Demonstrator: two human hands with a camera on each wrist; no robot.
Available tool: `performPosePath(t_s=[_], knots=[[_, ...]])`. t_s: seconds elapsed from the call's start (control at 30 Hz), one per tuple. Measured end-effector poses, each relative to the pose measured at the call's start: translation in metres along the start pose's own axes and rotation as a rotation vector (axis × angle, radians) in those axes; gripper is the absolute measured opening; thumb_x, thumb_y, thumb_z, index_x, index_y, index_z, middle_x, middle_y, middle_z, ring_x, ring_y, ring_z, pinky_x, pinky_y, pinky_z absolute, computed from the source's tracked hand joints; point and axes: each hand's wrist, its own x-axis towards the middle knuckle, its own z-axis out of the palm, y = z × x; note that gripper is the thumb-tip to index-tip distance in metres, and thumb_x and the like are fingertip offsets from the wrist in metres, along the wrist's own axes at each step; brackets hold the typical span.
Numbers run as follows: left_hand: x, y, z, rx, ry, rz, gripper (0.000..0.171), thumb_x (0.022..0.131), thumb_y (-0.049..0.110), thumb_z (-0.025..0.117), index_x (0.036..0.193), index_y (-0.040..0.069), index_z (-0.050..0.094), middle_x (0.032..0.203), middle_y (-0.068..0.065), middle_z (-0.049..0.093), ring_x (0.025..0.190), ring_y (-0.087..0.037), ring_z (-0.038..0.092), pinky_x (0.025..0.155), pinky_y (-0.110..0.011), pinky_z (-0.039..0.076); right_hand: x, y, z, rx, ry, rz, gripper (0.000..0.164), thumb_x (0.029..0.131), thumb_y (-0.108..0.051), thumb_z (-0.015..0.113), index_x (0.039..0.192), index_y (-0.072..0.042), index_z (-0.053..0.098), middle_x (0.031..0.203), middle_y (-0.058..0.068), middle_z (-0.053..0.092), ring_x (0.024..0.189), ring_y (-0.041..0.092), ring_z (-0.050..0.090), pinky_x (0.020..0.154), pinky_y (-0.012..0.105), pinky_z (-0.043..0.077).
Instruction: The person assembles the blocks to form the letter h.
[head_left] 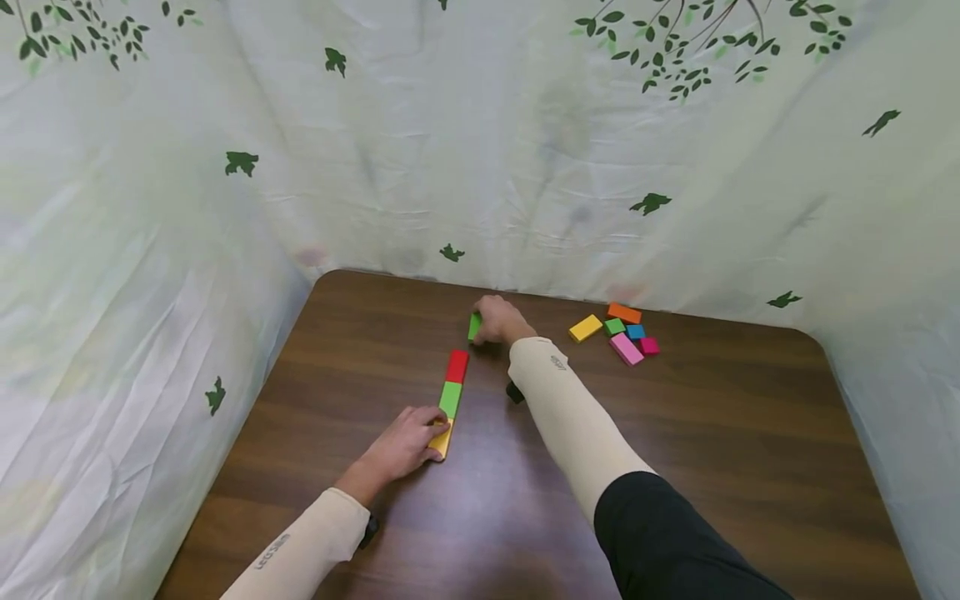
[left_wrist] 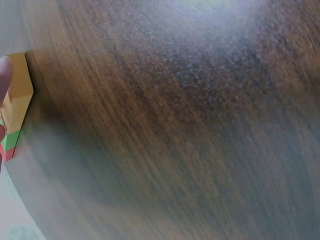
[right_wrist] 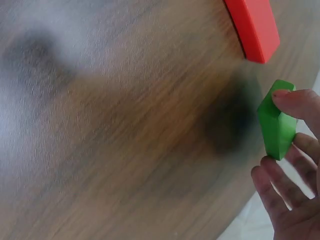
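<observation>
Three blocks lie end to end in a line on the table: a red block (head_left: 457, 367) at the far end, a light green block (head_left: 450, 400) in the middle and a yellow block (head_left: 446, 443) nearest. My left hand (head_left: 401, 442) pinches the yellow block between thumb and fingers, partly covering it. Beyond the red end, my right hand (head_left: 501, 319) holds a darker green block (head_left: 475, 327). In the right wrist view, thumb and fingertips grip this green block (right_wrist: 280, 130) over the table, apart from the red block (right_wrist: 256, 30).
At the back right lies a loose group: a yellow block (head_left: 586, 328), an orange block (head_left: 624, 313), a small green block (head_left: 614, 327), a blue block (head_left: 635, 332), a pink block (head_left: 626, 349) and a magenta block (head_left: 648, 346). A printed curtain (head_left: 495, 167) hangs behind the wooden table (head_left: 720, 433).
</observation>
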Motion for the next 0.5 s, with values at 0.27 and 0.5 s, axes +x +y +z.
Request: performPosePath(t_s=[0.27,0.5], knots=[[0.000,0.002,-0.002,0.000,-0.022,-0.017,0.045,0.074,0.028,0.082,0.107,-0.001,0.072,0.106,-0.009,0.060,0.101,-0.026,0.058,0.085,-0.039,0.044,0.002,-0.007,0.013,0.009,0.018,0.028,0.045,0.078,-0.022,0.079,0.118,-0.007,0.063,0.108,0.007,0.053,0.092,0.021,0.049,0.078,0.035,0.044],[-0.001,0.001,-0.003,-0.003,-0.014,-0.015,0.045,0.074,0.029,0.082,0.106,-0.001,0.072,0.104,-0.009,0.060,0.099,-0.025,0.058,0.083,-0.038,0.043,0.002,-0.010,0.022,-0.024,0.031,-0.003,0.048,0.080,-0.022,0.077,0.123,-0.005,0.061,0.118,0.009,0.052,0.102,0.023,0.049,0.088,0.035,0.043]])
